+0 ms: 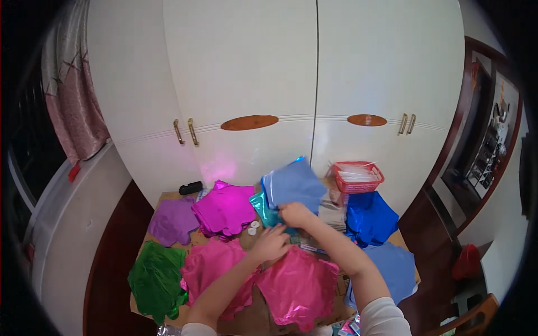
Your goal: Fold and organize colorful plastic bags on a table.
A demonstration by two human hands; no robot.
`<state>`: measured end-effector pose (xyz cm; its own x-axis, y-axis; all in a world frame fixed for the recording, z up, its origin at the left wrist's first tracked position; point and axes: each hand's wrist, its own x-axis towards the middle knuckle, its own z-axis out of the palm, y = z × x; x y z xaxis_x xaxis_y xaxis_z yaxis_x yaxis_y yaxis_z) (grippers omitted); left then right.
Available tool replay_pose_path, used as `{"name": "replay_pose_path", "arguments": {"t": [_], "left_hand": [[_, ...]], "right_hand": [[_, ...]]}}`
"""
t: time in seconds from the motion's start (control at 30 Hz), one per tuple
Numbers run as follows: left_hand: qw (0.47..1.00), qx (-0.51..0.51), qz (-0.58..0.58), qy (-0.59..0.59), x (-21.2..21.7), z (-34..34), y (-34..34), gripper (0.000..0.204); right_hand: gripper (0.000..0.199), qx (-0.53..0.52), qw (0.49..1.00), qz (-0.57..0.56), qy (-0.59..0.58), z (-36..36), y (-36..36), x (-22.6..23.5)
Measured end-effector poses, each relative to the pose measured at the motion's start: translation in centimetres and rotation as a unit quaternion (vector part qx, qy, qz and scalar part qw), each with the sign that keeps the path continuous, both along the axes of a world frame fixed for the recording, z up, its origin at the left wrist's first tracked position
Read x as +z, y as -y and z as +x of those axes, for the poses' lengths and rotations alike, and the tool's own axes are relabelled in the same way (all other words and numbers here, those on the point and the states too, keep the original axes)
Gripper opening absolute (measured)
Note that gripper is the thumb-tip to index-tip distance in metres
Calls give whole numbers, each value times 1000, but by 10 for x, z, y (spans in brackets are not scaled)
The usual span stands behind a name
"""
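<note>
grey-blue foil (296,185) mid-frame looks light, floppy, probably slick, so edges are the place to grab, right hand's (296,214) fingers pinch its bottom, can't tell with left hand's (272,244)

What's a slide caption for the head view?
Right hand holding pale blue foil, left hand close by, among colourful foil piles on a table.

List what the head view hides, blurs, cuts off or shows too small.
Head view:
Teal foil: partly covered by the upper blue-grey sheet.
That sheet's edges: blurred.
Left hand: contact too blurred to tell.
Packets: cut off by the lower edge.
White sticks: too small to count.
</note>
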<state>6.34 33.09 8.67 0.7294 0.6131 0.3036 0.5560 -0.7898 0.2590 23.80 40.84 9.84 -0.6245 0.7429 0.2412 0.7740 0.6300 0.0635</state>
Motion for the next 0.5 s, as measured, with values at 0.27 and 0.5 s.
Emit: {"name": "replay_pose_path", "arguments": {"t": [0.27, 0.5], "left_hand": [[993, 110, 26, 21, 7, -69, -23, 30], [992, 109, 40, 52, -18, -51, -33, 46]], "right_hand": [[22, -21, 997, -6, -70, -23, 17, -38], [25, -173, 932, -141, -286, -19, 4, -40]]}}
